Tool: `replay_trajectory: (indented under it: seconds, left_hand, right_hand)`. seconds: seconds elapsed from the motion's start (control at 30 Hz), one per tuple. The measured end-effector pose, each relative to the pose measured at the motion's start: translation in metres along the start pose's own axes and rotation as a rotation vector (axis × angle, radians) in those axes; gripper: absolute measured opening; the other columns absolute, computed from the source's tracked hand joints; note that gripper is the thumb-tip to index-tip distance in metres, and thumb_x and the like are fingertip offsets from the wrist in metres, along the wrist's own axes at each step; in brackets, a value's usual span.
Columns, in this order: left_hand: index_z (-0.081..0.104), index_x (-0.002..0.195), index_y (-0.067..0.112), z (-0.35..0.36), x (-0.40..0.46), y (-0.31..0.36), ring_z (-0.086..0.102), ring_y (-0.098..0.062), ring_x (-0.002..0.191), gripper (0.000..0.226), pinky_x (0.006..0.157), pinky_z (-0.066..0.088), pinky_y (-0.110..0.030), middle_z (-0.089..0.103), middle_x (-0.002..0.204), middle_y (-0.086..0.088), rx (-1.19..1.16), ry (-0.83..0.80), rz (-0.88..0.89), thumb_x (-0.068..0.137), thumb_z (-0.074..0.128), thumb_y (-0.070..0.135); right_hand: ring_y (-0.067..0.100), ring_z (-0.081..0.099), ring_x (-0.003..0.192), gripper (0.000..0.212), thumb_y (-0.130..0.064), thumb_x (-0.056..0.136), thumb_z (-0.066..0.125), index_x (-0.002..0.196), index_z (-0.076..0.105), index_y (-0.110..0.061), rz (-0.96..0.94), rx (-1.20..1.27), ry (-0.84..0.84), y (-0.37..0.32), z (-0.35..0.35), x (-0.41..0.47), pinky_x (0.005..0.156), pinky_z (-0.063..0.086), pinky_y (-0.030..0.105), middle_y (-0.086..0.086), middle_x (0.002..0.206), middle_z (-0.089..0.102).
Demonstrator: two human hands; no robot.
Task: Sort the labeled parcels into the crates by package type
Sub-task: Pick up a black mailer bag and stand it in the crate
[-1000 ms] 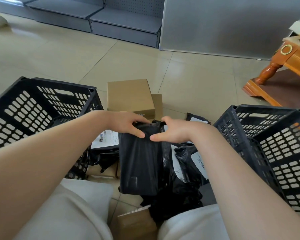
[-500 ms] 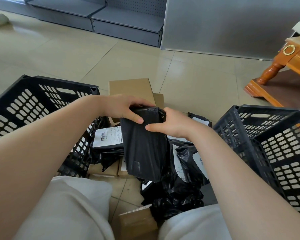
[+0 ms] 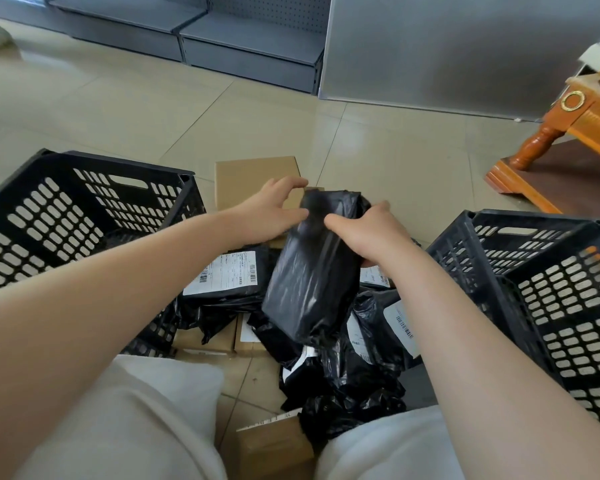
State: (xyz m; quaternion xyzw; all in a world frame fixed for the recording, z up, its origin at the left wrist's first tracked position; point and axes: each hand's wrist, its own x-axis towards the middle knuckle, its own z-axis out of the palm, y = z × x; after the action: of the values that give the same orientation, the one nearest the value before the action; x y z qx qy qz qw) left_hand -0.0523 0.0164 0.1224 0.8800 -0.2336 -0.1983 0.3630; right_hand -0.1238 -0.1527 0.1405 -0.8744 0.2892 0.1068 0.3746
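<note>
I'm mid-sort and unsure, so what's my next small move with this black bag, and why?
Probably swing the black poly bag toward one crate, perhaps the right crate. The right hand grips its top while the left hand looks to be opening beside it. It hangs clear of the pile; no label shows on this side.

Person seen from a head-worn camera. Both forearms were bare to the lower frame edge — no sleeve, watch or ring was visible on the left hand [image 3: 274,211] or the right hand [image 3: 368,230]. The legs [image 3: 125,420] were covered in a pale, off-white garment, smooth and unpatterned — possibly trousers, though the cut could not be told.
</note>
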Motion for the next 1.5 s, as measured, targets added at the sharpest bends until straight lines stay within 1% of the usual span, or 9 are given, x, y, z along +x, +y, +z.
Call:
replay_trajectory:
  seconds: [0.1, 0.23, 0.33, 0.47, 0.73, 0.9, 1.03, 1.27, 1.5]
  left_hand:
    - [0.029, 0.152, 0.024, 0.018, -0.003, 0.015, 0.042, -0.021, 0.135, 0.062, 0.109, 0.039, -0.039, 0.036, 0.15, -0.003, -0.02, -0.039, -0.034, 0.098, 0.051, 0.045]
    - [0.011, 0.157, 0.025, 0.047, -0.008, 0.022, 0.039, -0.025, 0.136, 0.106, 0.111, 0.037, -0.047, 0.036, 0.15, -0.006, 0.111, -0.02, -0.007, 0.076, 0.063, 0.071]
    - [-0.006, 0.156, 0.029, 0.067, -0.015, 0.022, 0.028, -0.028, 0.141, 0.122, 0.11, 0.035, -0.055, 0.025, 0.155, -0.005, 0.301, 0.074, 0.066, 0.07, 0.073, 0.065]
    - [-0.01, 0.155, 0.029, 0.075, -0.014, 0.019, 0.026, -0.029, 0.14, 0.128, 0.104, 0.04, -0.057, 0.02, 0.156, -0.004, 0.519, 0.178, 0.16, 0.067, 0.076, 0.063]
    - [0.004, 0.156, 0.024, 0.071, -0.009, 0.015, 0.041, -0.027, 0.123, 0.109, 0.084, 0.051, -0.042, 0.038, 0.138, -0.004, 0.513, 0.191, 0.189, 0.074, 0.074, 0.032]
    - [0.024, 0.149, 0.024, 0.059, -0.005, 0.006, 0.055, -0.022, 0.11, 0.086, 0.08, 0.05, -0.037, 0.049, 0.133, -0.002, 0.232, 0.169, 0.137, 0.077, 0.07, 0.031]
    - [0.027, 0.147, 0.023, 0.046, -0.005, -0.004, 0.064, -0.015, 0.086, 0.08, 0.07, 0.055, -0.03, 0.059, 0.116, 0.0, -0.048, 0.067, -0.018, 0.08, 0.069, 0.023]
    - [0.041, 0.139, 0.022, 0.012, 0.0, -0.014, 0.07, -0.022, 0.092, 0.052, 0.078, 0.059, -0.04, 0.067, 0.108, -0.005, -0.536, 0.044, -0.276, 0.092, 0.062, 0.022]
    - [0.058, 0.117, 0.02, -0.008, -0.005, -0.02, 0.072, -0.02, 0.065, 0.024, 0.059, 0.058, -0.032, 0.075, 0.08, -0.003, -0.859, 0.027, -0.421, 0.095, 0.056, 0.028]
  right_hand:
    - [0.029, 0.066, 0.088, 0.073, -0.054, 0.076, 0.063, 0.126, 0.031, -0.011, 0.049, 0.134, 0.066, 0.007, -0.007, 0.008, 0.072, 0.062, 0.04, 0.005, 0.104, 0.06]
    - [0.031, 0.07, 0.079, 0.061, -0.051, 0.079, 0.062, 0.113, 0.031, -0.012, 0.086, 0.218, 0.122, 0.009, -0.015, 0.013, 0.058, 0.056, 0.03, 0.003, 0.095, 0.062]
    - [0.031, 0.07, 0.08, 0.065, -0.05, 0.074, 0.066, 0.114, 0.031, -0.014, 0.121, 0.37, 0.095, 0.01, -0.012, 0.014, 0.068, 0.063, 0.042, 0.007, 0.096, 0.062]
    - [0.033, 0.069, 0.089, 0.072, -0.051, 0.065, 0.069, 0.117, 0.033, -0.017, 0.177, 0.501, 0.062, 0.01, -0.008, 0.013, 0.06, 0.062, 0.048, 0.011, 0.108, 0.062]
    - [0.03, 0.073, 0.075, 0.063, -0.046, 0.08, 0.07, 0.121, 0.036, -0.011, 0.193, 0.511, 0.009, 0.014, -0.006, 0.018, 0.049, 0.058, 0.033, 0.012, 0.103, 0.064]
    - [0.027, 0.073, 0.062, 0.055, -0.046, 0.09, 0.065, 0.122, 0.05, -0.004, 0.136, 0.596, -0.059, 0.01, -0.012, 0.016, 0.051, 0.059, 0.032, 0.018, 0.094, 0.066]
    - [0.026, 0.069, 0.064, 0.04, -0.053, 0.098, 0.051, 0.114, 0.042, -0.017, 0.136, 0.586, -0.12, 0.009, -0.015, 0.013, 0.058, 0.062, 0.034, 0.014, 0.085, 0.056]
    - [0.024, 0.068, 0.059, 0.037, -0.028, 0.095, 0.054, 0.119, 0.052, 0.0, 0.089, 0.478, 0.017, 0.014, -0.014, 0.022, 0.053, 0.061, 0.033, 0.015, 0.087, 0.059]
    - [0.026, 0.063, 0.098, 0.075, -0.057, 0.083, 0.069, 0.136, 0.042, -0.012, 0.124, 0.401, -0.118, 0.016, -0.008, 0.025, 0.081, 0.059, 0.044, 0.009, 0.117, 0.056]
